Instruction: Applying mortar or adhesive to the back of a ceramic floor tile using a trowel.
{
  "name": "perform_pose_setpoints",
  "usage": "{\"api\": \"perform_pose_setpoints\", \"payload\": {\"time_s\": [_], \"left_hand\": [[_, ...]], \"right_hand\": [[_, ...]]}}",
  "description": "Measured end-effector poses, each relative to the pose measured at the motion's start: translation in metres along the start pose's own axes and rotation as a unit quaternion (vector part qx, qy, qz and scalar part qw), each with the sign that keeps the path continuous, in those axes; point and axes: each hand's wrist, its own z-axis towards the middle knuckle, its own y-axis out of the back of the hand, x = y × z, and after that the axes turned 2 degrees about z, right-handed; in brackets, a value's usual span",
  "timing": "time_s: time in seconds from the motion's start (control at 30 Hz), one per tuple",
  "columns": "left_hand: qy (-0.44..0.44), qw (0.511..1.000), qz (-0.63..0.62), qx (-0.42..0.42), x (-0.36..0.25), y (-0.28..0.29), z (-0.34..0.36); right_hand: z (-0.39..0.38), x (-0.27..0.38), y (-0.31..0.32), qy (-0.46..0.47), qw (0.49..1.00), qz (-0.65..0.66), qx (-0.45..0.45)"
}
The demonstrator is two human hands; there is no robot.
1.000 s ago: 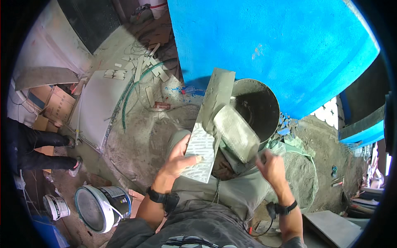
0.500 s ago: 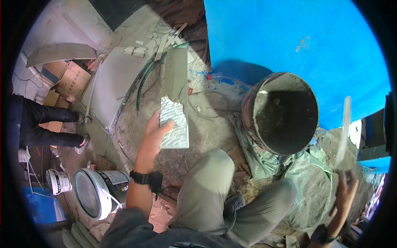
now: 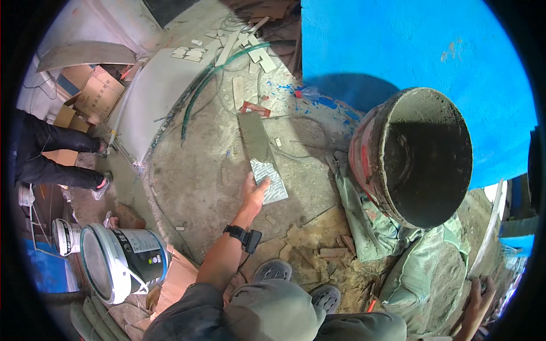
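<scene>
One tile [image 3: 268,171] half-hidden under grey paste [image 3: 253,135]; trowel [image 3: 491,227] edge-on, blurry

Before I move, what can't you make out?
All in the head view:
Left grip: fingers beneath the grey-coated strip, hidden by it.
Bucket: its bottom, lost in shadow.
Trowel by the right grip: its face, nearly edge-on and blurred.
Right forearm: mostly cut off by the lower edge.
Co-worker: upper body, cut off by the dark left rim.

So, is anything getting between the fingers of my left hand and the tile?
Nothing visible: your left hand grips the tile directly, thumb on its white ridged part. The grey coating lies farther up; the tile's underside is hidden.
</scene>
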Motion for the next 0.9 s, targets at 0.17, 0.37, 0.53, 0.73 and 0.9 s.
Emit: {"api": "perform_pose_setpoints", "payload": {"time_s": [0.17,0.37,0.53,0.73,0.9], "left_hand": [[0.011,1.0,0.011,-0.021,0.028,0.005,0.015],[0.067,0.929,0.361,-0.037,0.02,0.021,0.035],[-0.156,0.828,0.536,0.053,-0.056,-0.015,0.048],[-0.051,0.923,0.197,0.326,-0.24,-0.247,-0.015],[-0.053,0.867,0.318,0.38,-0.243,-0.273,-0.033]], "right_hand": [[-0.031,0.07,-0.011,-0.141,0.988,0.062,0.001],[-0.035,0.081,-0.014,-0.109,0.989,0.066,0.073],[-0.043,0.086,-0.03,-0.113,0.985,0.125,0.043],[-0.049,0.145,-0.021,0.019,0.975,0.138,0.175],[-0.04,0.172,-0.049,0.23,0.97,-0.072,0.017]]}}
